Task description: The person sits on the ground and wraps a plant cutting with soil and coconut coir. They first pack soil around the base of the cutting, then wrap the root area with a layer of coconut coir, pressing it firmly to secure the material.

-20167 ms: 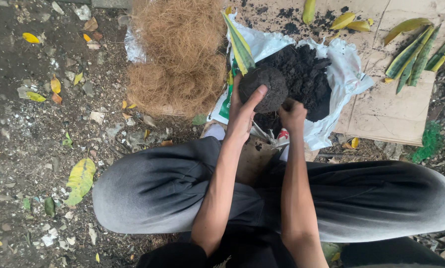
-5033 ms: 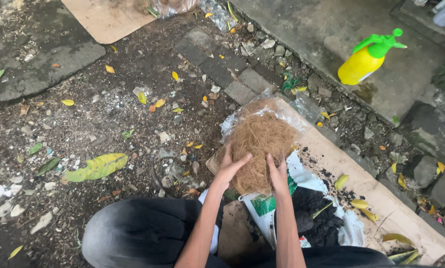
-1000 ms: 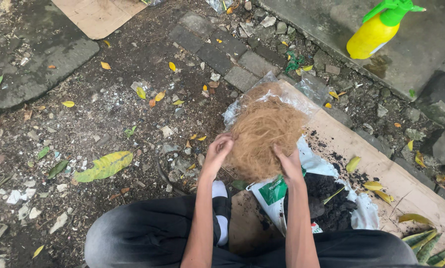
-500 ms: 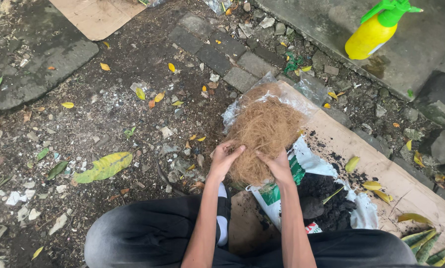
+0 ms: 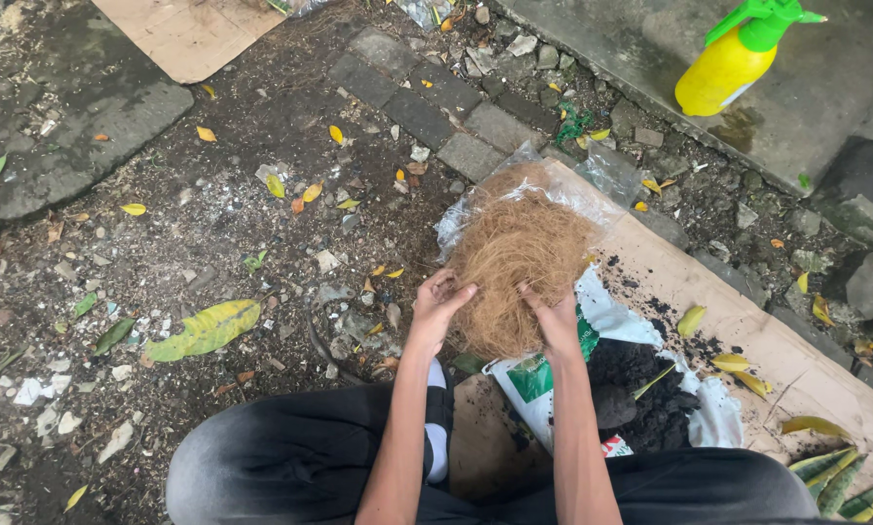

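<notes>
A heap of brown coconut fibre (image 5: 519,258) lies in a clear plastic bag (image 5: 602,180) on the ground ahead of my knees. My left hand (image 5: 438,303) grips the near left edge of the fibre, fingers curled into it. My right hand (image 5: 553,313) is dug into the near right edge, fingers closed on strands. Just right of my right arm lies an open white and green sack (image 5: 606,321) with dark soil (image 5: 650,389) spilling from it.
A sheet of cardboard (image 5: 748,326) lies under the bag and sack. A yellow spray bottle with a green trigger (image 5: 733,63) stands on a concrete slab at the top right. Paving bricks (image 5: 427,112), fallen leaves and rubble cover the dirt. Long green-yellow leaves (image 5: 835,481) lie at the bottom right.
Over the last second both hands drew in from the sides of the fibre heap to its near edge and closed on it. Twenty seconds ago they held a dark soil ball.
</notes>
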